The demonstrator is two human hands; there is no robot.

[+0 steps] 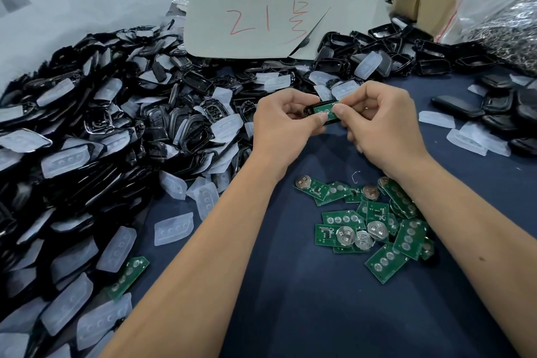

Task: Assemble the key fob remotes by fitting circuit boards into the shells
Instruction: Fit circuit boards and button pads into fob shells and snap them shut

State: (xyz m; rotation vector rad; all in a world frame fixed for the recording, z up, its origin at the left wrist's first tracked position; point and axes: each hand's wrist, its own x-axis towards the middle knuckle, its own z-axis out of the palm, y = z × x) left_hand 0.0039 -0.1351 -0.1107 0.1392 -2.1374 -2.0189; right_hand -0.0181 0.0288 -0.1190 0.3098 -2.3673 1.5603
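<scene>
Holding black plastic key fob shell [312, 110] above bench [290, 314], left hand [283, 125] curled round its left end. Right hand [380, 122] pinches right end, thumb pressing green rectangular circuit board [327, 110] into shell. Board appears partly seated; full seating cannot be confirmed. Loose pile of green circuit boards [374, 224] lies near wrists. Large heap of black shells with translucent rubber button pads [96, 136] covers bench left. Judgement: task early, most units outstanding.
</scene>
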